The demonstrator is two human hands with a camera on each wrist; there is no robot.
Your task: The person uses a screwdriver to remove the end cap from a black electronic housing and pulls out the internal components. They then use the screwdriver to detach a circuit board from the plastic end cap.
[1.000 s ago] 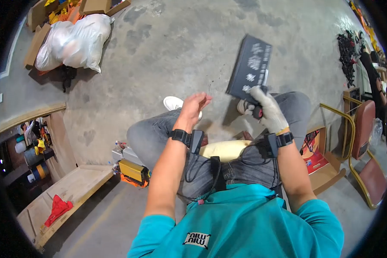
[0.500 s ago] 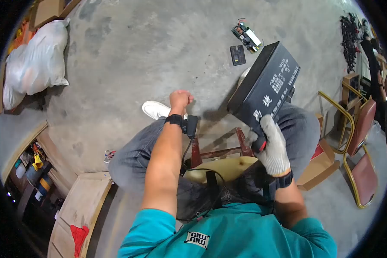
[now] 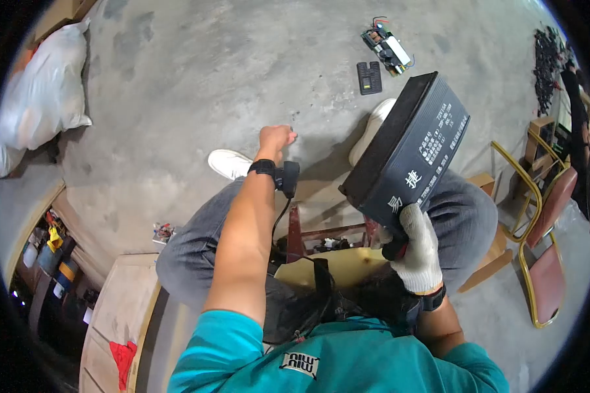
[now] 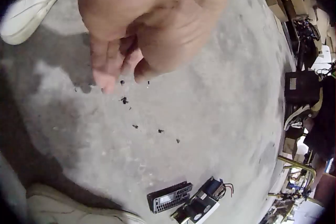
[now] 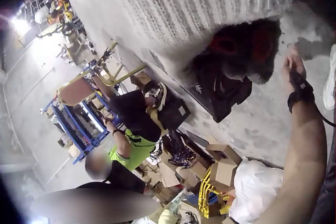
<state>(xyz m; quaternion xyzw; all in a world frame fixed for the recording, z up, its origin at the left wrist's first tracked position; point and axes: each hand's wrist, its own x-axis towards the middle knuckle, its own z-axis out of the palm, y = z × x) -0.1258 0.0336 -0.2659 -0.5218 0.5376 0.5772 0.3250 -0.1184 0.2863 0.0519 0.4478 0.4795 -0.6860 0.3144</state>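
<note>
Head view shows the right hand (image 3: 418, 254) gripping the case (image 3: 416, 154) at one end, presumably for tilt control. Left hand (image 3: 276, 139) hangs loose, apparently empty.

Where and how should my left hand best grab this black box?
Probably the far end of the black box, from the left: the gloved right hand grips the near end, while the far end sticks out free, its straight long edges likely easy to clasp.
</note>
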